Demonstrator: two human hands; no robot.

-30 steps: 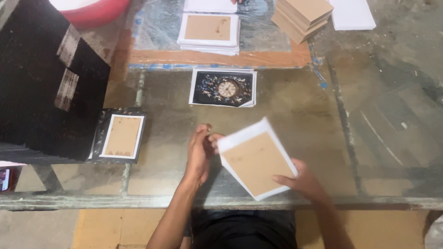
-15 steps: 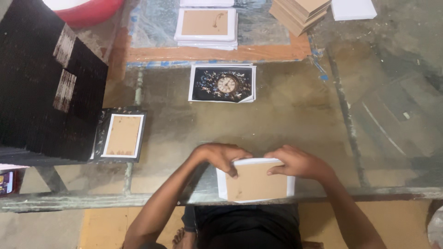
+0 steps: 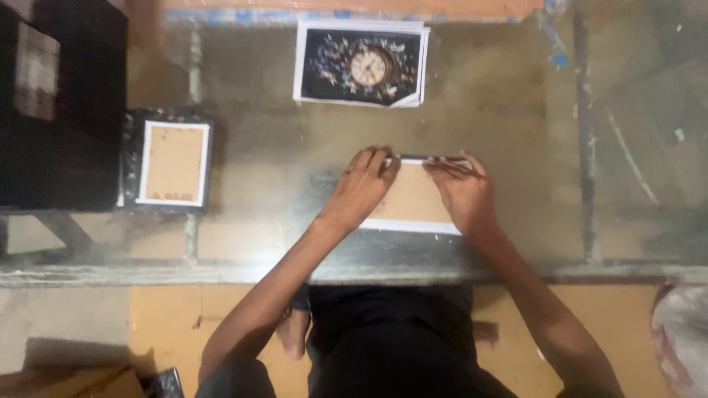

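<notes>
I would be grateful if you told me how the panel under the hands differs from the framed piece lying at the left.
The panel lies flat under both the left hand and the right hand; the framed piece lies untouched. The panel's brown face has a white edge only, while the framed piece adds a dark patterned border. The panel lies wide, the framed piece tall. Both show a brown face on the glass table.
</notes>
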